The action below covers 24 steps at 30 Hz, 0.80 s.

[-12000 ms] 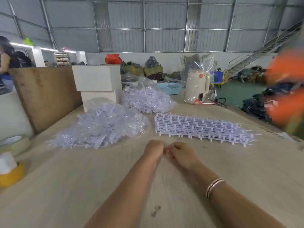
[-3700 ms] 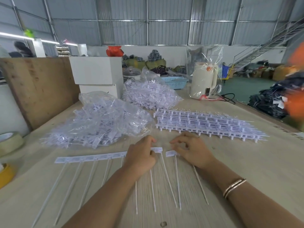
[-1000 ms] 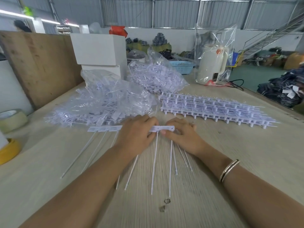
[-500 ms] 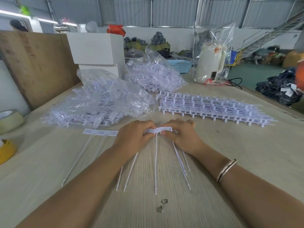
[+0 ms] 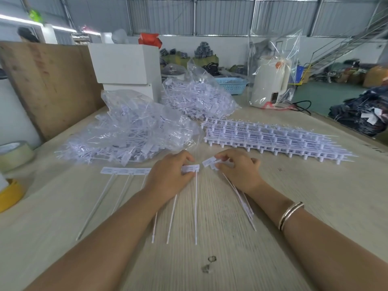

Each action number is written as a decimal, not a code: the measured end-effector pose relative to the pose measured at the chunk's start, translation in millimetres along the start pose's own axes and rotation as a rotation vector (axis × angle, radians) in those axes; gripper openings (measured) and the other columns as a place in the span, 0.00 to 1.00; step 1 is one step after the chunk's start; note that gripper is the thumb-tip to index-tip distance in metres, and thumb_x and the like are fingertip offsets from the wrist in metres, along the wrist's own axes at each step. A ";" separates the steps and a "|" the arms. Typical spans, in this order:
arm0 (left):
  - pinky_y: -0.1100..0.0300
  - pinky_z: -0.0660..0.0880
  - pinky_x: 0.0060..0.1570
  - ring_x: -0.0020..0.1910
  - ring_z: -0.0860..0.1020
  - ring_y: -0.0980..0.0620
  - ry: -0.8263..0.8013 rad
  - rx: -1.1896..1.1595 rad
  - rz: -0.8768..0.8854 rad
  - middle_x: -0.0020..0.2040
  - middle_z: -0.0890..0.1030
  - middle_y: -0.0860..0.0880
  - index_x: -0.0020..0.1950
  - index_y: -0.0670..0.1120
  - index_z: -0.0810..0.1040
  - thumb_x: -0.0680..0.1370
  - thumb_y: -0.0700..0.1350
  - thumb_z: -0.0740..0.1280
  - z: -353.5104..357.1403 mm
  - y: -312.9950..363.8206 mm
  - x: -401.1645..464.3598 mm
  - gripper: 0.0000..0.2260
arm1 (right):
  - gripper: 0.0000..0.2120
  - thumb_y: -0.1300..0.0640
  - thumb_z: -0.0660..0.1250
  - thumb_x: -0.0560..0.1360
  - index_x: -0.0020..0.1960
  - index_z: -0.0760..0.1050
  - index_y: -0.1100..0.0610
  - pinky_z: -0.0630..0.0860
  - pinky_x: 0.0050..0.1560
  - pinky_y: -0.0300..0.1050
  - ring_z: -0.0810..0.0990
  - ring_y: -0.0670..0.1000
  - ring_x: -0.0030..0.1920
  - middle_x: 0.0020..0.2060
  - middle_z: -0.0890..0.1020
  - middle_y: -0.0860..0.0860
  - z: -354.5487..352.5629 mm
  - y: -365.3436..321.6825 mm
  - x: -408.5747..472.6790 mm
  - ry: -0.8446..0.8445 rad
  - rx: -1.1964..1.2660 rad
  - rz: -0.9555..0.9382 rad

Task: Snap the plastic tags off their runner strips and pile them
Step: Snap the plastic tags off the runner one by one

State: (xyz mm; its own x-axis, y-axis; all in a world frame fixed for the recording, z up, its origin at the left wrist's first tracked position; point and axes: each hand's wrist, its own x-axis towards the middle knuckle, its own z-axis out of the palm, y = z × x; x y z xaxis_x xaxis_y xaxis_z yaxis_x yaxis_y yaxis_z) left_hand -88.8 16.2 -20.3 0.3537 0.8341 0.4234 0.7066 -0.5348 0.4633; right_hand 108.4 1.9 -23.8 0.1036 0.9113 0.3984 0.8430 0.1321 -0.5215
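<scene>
On the pale wood-grain worktop (image 5: 294,206), the left hand (image 5: 168,177) pinches the joined strip of white plastic tags (image 5: 126,171), its thin tails fanning toward the near edge. Just beside it, the right hand (image 5: 237,171) pinches a bundle of separated white tags (image 5: 210,162), tails trailing under the wrist. Bare wood lies open nearer than the hands. Beyond them sit two clear bags of loose tags (image 5: 130,131) and a stack of white runner strips (image 5: 273,137). Tape rolls (image 5: 12,156) hug the left edge, beneath metal warehouse walls.
</scene>
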 end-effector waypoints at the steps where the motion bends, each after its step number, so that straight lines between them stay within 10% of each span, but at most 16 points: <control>1: 0.53 0.74 0.44 0.45 0.76 0.51 0.022 0.019 -0.002 0.45 0.78 0.51 0.51 0.49 0.74 0.73 0.49 0.70 -0.2 1.6 0.1 0.10 | 0.07 0.52 0.66 0.75 0.52 0.77 0.44 0.52 0.48 0.44 0.72 0.46 0.56 0.47 0.74 0.42 0.1 0.9 0.8 0.013 -0.021 0.019; 6: 0.50 0.72 0.39 0.39 0.74 0.47 0.094 0.056 0.045 0.39 0.76 0.46 0.45 0.45 0.68 0.73 0.46 0.71 -3.1 14.6 0.7 0.12 | 0.07 0.48 0.64 0.77 0.51 0.80 0.45 0.50 0.48 0.42 0.69 0.43 0.54 0.48 0.74 0.41 1.1 -7.9 -6.5 0.162 0.048 -0.182; 10: 0.50 0.71 0.41 0.39 0.75 0.47 0.093 0.074 0.117 0.40 0.76 0.46 0.46 0.44 0.68 0.73 0.46 0.70 -1.7 23.2 -1.1 0.12 | 0.12 0.42 0.61 0.76 0.49 0.81 0.45 0.50 0.48 0.43 0.66 0.44 0.57 0.51 0.74 0.40 7.3 -17.6 -11.8 -0.050 0.052 -0.205; 17: 0.55 0.69 0.52 0.49 0.76 0.50 0.090 0.071 0.056 0.48 0.80 0.51 0.54 0.47 0.74 0.72 0.40 0.66 -7.0 12.5 -3.6 0.11 | 0.12 0.56 0.63 0.77 0.36 0.74 0.46 0.64 0.63 0.63 0.74 0.51 0.48 0.43 0.76 0.53 -5.7 -10.1 -2.9 -0.064 0.370 -0.006; 24: 0.51 0.67 0.56 0.52 0.73 0.49 0.025 0.221 0.109 0.54 0.77 0.52 0.60 0.50 0.72 0.71 0.38 0.64 -1.9 7.1 -1.7 0.18 | 0.10 0.51 0.63 0.77 0.37 0.74 0.46 0.63 0.63 0.57 0.73 0.48 0.48 0.38 0.75 0.47 -7.5 -12.4 -6.4 -0.113 0.377 0.030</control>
State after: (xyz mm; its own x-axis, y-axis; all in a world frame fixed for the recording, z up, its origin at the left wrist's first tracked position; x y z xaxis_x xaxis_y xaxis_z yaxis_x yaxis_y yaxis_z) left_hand -85.5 10.7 -16.2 0.4216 0.7683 0.4817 0.7834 -0.5761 0.2333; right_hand 101.3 -8.5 -14.2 0.0485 0.9514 0.3041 0.5852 0.2197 -0.7806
